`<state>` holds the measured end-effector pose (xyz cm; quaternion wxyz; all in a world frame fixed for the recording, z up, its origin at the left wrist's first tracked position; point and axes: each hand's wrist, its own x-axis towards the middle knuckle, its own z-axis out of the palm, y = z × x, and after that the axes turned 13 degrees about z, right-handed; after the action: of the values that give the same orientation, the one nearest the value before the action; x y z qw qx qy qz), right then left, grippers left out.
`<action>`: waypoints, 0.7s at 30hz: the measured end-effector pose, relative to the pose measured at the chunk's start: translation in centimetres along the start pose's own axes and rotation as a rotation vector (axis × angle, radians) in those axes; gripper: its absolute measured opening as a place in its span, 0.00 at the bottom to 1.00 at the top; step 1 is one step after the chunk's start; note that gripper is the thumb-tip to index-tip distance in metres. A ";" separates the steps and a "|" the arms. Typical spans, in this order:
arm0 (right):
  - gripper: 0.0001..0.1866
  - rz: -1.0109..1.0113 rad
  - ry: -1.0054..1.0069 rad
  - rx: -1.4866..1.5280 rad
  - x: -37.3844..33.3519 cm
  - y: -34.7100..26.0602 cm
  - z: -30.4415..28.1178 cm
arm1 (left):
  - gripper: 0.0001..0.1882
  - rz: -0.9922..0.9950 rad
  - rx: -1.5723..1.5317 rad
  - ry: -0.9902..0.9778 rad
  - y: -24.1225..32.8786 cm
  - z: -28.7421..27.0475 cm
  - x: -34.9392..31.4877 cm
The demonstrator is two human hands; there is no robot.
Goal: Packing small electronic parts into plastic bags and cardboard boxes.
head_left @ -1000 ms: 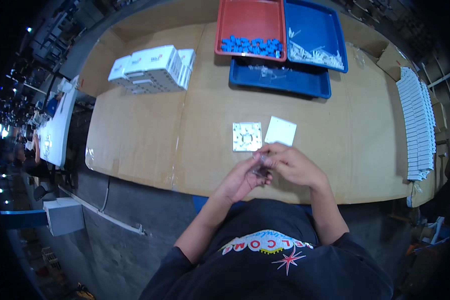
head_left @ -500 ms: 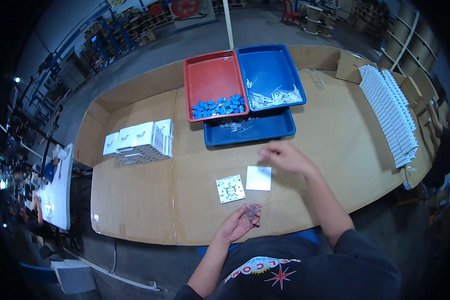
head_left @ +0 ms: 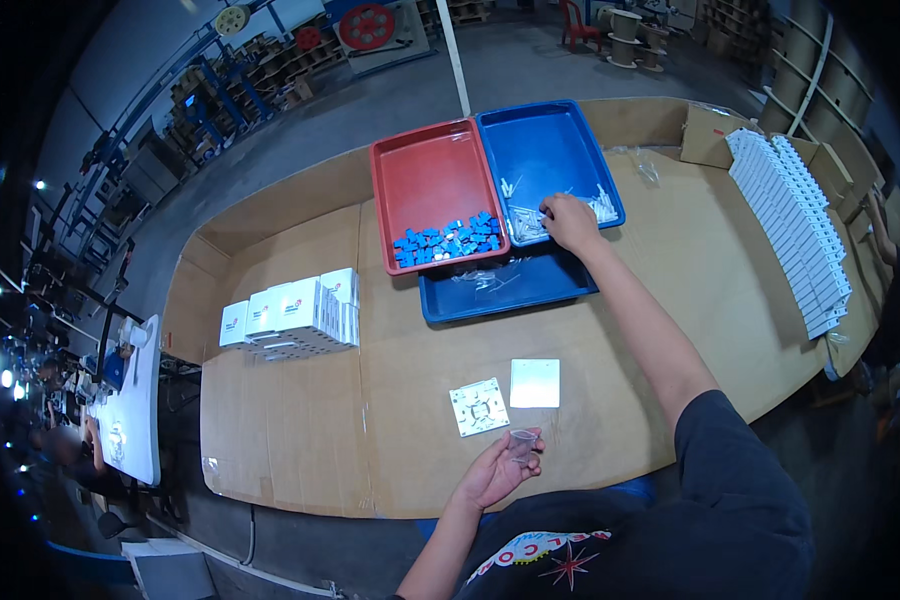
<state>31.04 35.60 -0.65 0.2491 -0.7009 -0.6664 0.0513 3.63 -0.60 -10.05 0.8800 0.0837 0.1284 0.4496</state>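
Note:
My left hand (head_left: 492, 475) is closed around a small clear plastic bag (head_left: 522, 447), palm up, near the front edge of the table. My right hand (head_left: 572, 222) reaches into the upper blue tray (head_left: 545, 135). Its fingers are bent down at the small white sticks (head_left: 527, 224) there; whatever lies between the fingertips is hidden. Just beyond my left hand lies a square white plastic base (head_left: 480, 407) with a cut-out pattern. Beside it, to the right, is a plain white square cover (head_left: 535, 383).
A red tray (head_left: 430, 170) holds small blue parts (head_left: 445, 242). Below both trays sits another blue tray (head_left: 505, 300) with clear bags. White boxes (head_left: 300, 312) are stacked at left; a long row of white plates (head_left: 790, 235) stands at right. Cardboard walls (head_left: 290, 200) border the table.
My right hand has moved forward from above the table into the upper blue tray. The left hand keeps hold of the clear bag. The whole view has shifted slightly.

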 end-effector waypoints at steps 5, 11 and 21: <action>0.10 -0.028 -0.022 0.001 1.0 0.4 0.5 | 0.31 -0.010 0.036 0.044 0.5 0.5 0.1; 0.10 -0.064 0.104 0.086 0.6 1.4 0.3 | 0.31 -0.020 -0.003 0.004 0.2 1.2 0.3; 0.08 0.269 -0.191 1.217 -16.1 -4.2 -2.6 | 0.32 -0.018 0.159 0.016 0.3 0.6 -0.8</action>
<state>26.51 19.33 -0.86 0.5340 -0.5036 -0.4429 0.5148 3.12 -1.05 -9.29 0.8736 0.1486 0.1714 0.4305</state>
